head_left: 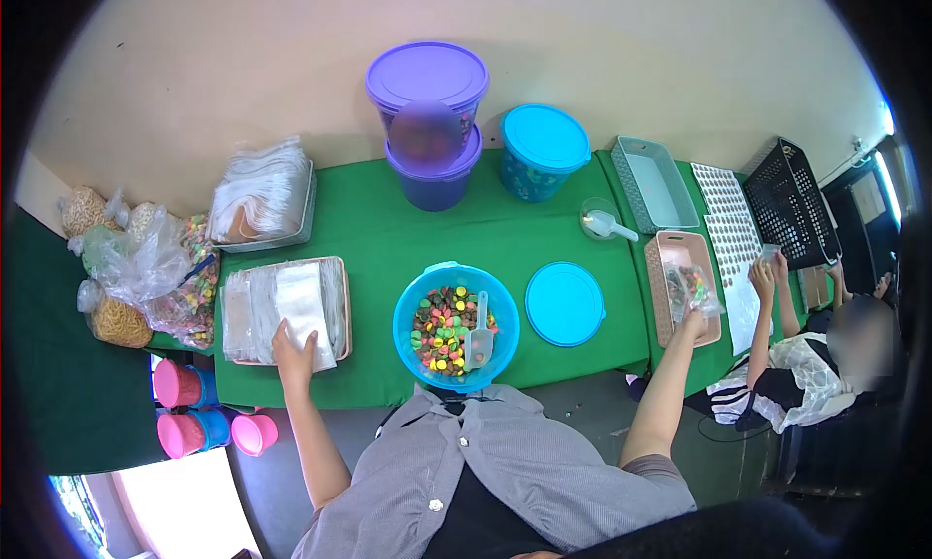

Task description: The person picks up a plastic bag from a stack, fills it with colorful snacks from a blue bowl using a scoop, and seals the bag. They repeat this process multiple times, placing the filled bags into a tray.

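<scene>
My left hand [294, 353] is at the front edge of a pink basket [347, 326] on the left. Its thumb and fingers grip an empty plastic pouch [305, 302], which lies over a row of similar pouches [254, 311]. My right hand [692, 328] reaches out to the right and closes on a clear bag of colourful candies [691, 287], held over another pink basket [664, 316]. Between my arms stands a blue tub [403, 340] of brown, green, pink and yellow candies [442, 331], with a clear scoop [479, 345] resting in it.
A blue lid [564, 304] lies right of the tub. Behind are stacked purple tubs [432, 185], a lidded blue tub [544, 156] and a cup with a scoop [604, 224]. Snack bags [146, 268] are at left. Sticker sheets [728, 209] and a co-worker [777, 365] are at right.
</scene>
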Demonstrator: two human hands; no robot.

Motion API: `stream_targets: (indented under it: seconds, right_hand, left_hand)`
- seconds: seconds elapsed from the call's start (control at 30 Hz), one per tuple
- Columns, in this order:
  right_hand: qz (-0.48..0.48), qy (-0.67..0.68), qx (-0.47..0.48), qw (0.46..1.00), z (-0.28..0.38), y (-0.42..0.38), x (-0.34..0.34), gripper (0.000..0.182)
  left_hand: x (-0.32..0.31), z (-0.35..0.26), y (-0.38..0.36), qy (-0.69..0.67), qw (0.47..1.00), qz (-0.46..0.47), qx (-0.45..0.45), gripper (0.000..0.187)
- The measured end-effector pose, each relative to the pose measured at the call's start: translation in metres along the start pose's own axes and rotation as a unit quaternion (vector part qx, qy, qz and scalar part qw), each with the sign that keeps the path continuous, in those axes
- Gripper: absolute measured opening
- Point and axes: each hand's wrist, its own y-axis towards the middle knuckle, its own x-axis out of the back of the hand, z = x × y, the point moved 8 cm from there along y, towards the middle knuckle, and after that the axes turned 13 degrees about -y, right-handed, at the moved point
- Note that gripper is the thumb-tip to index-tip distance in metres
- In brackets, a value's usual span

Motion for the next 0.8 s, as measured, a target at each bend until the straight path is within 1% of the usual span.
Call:
stream_targets:
  seconds: [0.03,0.07,0.1,0.13,0.17,0.2,0.23,0.27,0.3,0.33,0.37,0.4,0.43,0.47,0.5,0.53,0.57,0.6,0.67,0.7,0.73,0.77,0.8]
  right_hand:
    - [-0.002,-0.001,0.0,1.0,-0.008,0.005,0.008,0.022]
    - [0.015,-0.068,-0.041,0.997,-0.022,0.009,0.012,0.027]
    - [0.034,-0.133,-0.082,0.987,-0.038,0.011,0.013,0.033]
    - [-0.021,-0.228,-0.059,0.972,-0.041,0.004,0.018,0.044]
    - [-0.017,-0.229,-0.06,0.971,-0.039,0.003,0.02,0.044]
    - [-0.011,-0.403,-0.001,0.915,-0.01,-0.017,0.017,0.054]
    - [-0.002,-0.561,0.06,0.825,0.007,-0.031,0.009,0.064]
    - [-0.035,-0.617,0.104,0.78,0.013,-0.033,0.003,0.068]
    - [-0.022,-0.615,0.106,0.781,0.014,-0.043,-0.006,0.068]
    - [-0.007,-0.589,0.139,0.796,0.024,-0.056,-0.017,0.062]
    - [0.009,-0.56,0.172,0.811,0.033,-0.071,-0.031,0.057]
    - [0.024,-0.557,0.175,0.812,0.038,-0.088,-0.046,0.057]
    - [0.064,-0.492,0.242,0.834,0.052,-0.114,-0.067,0.049]
    - [0.102,-0.422,0.305,0.848,0.065,-0.143,-0.084,0.041]
    - [0.11,-0.418,0.308,0.847,0.067,-0.165,-0.096,0.041]
    - [0.169,-0.375,0.361,0.837,0.073,-0.197,-0.119,0.036]
    - [0.223,-0.33,0.41,0.821,0.082,-0.234,-0.137,0.031]
    - [0.287,-0.313,0.374,0.825,0.086,-0.272,-0.15,0.029]
    - [0.414,-0.28,0.295,0.814,0.095,-0.358,-0.163,0.026]
    - [0.476,-0.261,0.253,0.801,0.095,-0.399,-0.168,0.024]
    - [0.546,-0.258,0.25,0.756,0.099,-0.442,-0.172,0.022]
    - [0.618,-0.262,0.225,0.707,0.101,-0.484,-0.169,0.022]
    - [0.684,-0.229,0.209,0.66,0.104,-0.522,-0.164,0.022]
  left_hand:
    - [0.002,0.0,-0.001,-0.017,1.0,-0.017,0.013,0.075]
    - [0.001,-0.001,-0.002,-0.017,1.0,-0.016,0.014,0.075]
    - [0.008,-0.011,-0.004,-0.012,0.999,-0.05,0.018,0.075]
    - [0.015,-0.02,-0.005,-0.007,0.996,-0.085,0.023,0.076]
    - [0.017,-0.026,-0.005,-0.005,0.996,-0.088,0.025,0.076]
    - [0.024,-0.032,-0.005,0.017,0.993,-0.114,0.021,0.076]
    - [0.031,-0.038,-0.004,0.04,0.989,-0.142,0.017,0.076]
    - [0.035,-0.042,-0.003,0.045,0.988,-0.149,0.02,0.076]
    - [0.039,-0.042,-0.002,0.003,0.987,-0.155,0.036,0.068]
    - [0.045,-0.041,-0.002,-0.038,0.985,-0.161,0.052,0.06]
    - [0.049,-0.039,-0.001,-0.032,0.983,-0.174,0.057,0.06]
    - [0.05,-0.04,0.002,-0.073,0.981,-0.179,0.01,0.05]
    - [0.051,-0.046,0.004,-0.114,0.976,-0.181,-0.037,0.039]
    - [0.055,-0.067,0.003,-0.128,0.977,-0.161,-0.056,0.019]
    - [0.059,-0.075,-0.001,-0.125,0.976,-0.169,-0.052,0.019]
    - [0.048,-0.083,-0.001,-0.201,0.973,-0.094,-0.055,0.015]
    - [0.037,-0.094,-0.003,-0.275,0.959,-0.016,-0.059,0.011]
    - [0.038,-0.104,-0.011,-0.276,0.959,-0.019,-0.059,0.011]
    - [0.019,-0.118,-0.041,-0.389,0.913,0.124,0.029,0.01]
    - [0.019,-0.125,-0.047,-0.388,0.913,0.12,0.027,0.01]
    - [0.013,-0.131,-0.055,-0.444,0.882,0.151,0.047,0.012]
    - [0.006,-0.139,-0.061,-0.497,0.846,0.181,0.066,0.014]
    - [0.005,-0.148,-0.064,-0.497,0.846,0.181,0.065,0.014]
